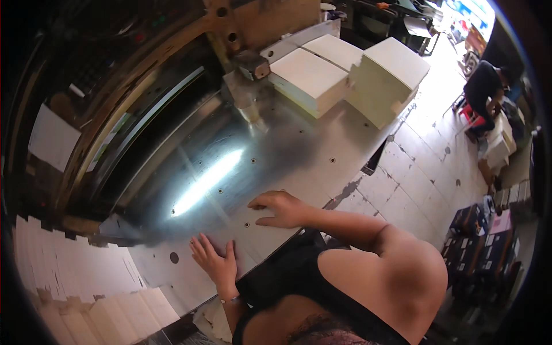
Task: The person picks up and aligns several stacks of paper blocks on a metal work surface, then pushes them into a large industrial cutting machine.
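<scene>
Left hand (217, 267) and right hand (283, 209), each grip apart and empty, lie over a shiny silver metal surface (299, 172); its slickness might let palms skid.

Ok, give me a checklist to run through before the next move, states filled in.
1. Left bare hand free: ok, fingers spread, nothing visible in it.
2. Right bare hand free: ok, fingers slightly curled, nothing visible in it.
3. Right hand touching the shiny grey metal table: cannot tell.
4. Both hands apart from the long dark machine opening: ok.
5. Rectangular cream paper stacks apart from both hands: ok.
6. Dark-clothed co-worker away from the table: ok.
</scene>
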The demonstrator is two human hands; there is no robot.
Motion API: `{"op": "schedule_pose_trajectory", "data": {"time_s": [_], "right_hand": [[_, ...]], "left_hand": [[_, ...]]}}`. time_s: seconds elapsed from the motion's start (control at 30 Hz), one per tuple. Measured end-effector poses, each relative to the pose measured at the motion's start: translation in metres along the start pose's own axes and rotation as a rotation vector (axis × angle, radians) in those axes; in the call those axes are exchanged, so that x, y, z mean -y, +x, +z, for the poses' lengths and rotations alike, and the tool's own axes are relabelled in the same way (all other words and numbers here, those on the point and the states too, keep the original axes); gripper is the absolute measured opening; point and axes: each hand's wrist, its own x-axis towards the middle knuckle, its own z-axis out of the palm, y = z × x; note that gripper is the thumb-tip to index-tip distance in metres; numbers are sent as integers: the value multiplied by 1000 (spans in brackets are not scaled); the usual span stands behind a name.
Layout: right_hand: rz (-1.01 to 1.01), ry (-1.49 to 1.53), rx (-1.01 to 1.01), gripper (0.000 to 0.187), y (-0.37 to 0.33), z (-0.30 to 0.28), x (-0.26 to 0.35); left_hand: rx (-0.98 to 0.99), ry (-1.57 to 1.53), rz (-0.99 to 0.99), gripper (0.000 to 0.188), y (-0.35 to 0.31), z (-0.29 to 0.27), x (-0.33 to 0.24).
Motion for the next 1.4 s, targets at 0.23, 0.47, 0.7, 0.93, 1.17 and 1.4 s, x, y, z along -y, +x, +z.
{"op": "schedule_pose_trajectory", "data": {"time_s": [0.23, 0.47, 0.7, 0.93, 1.17, 1.4], "right_hand": [[-27, 57, -7, 46, -5, -7, -2], [-50, 52, 26, 46, -4, 4, -9], [-24, 56, -27, 45, -7, 3, -12], [-34, 90, -35, 43, -7, 4, -15], [-48, 139, -50, 42, -8, 0, -12], [-46, 259, -162, 40, -14, -5, -13]], "left_hand": [[15, 53, -12, 82, 3, 5, -4], [28, 86, -42, 76, -3, 4, 4], [27, 70, -10, 75, -1, 7, 5], [-8, 44, 0, 76, -1, 8, 11], [-2, 80, 16, 74, -4, 4, 8], [24, 99, 19, 73, -2, 10, 18]]}}
